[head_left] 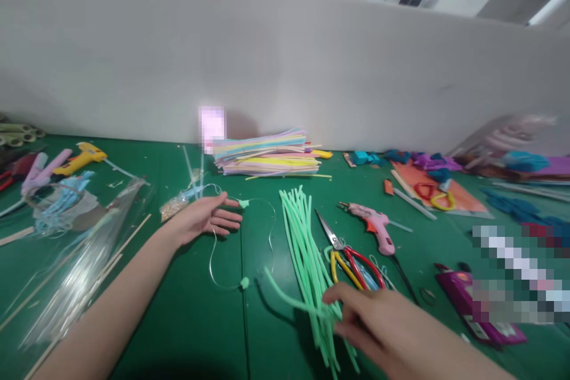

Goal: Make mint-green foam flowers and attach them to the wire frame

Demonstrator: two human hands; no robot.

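Note:
My left hand (214, 217) is open, palm turned sideways and fingers stretched out, over one side of a thin clear wire loop (211, 267). Two small light-green knots sit on that loop, an upper knot (244, 204) near my fingertips and a lower knot (244, 283) closer to me. My right hand (356, 317) pinches a green pipe cleaner (285, 295), whose free end curves up to the left. Beneath it lies a bundle of green pipe cleaners (299, 243). Red-and-yellow-handled scissors (341, 246) rest right beside the bundle, their handles partly hidden behind my right hand.
A pink glue gun (376, 225) lies to the right, its cord running toward me. Pastel pipe cleaners (267, 157) are stacked along the white partition (267, 59). Left are clear plastic sleeves (89, 267), wooden sticks and a yellow glue gun (82, 157). A purple packet (463, 297) sits far right.

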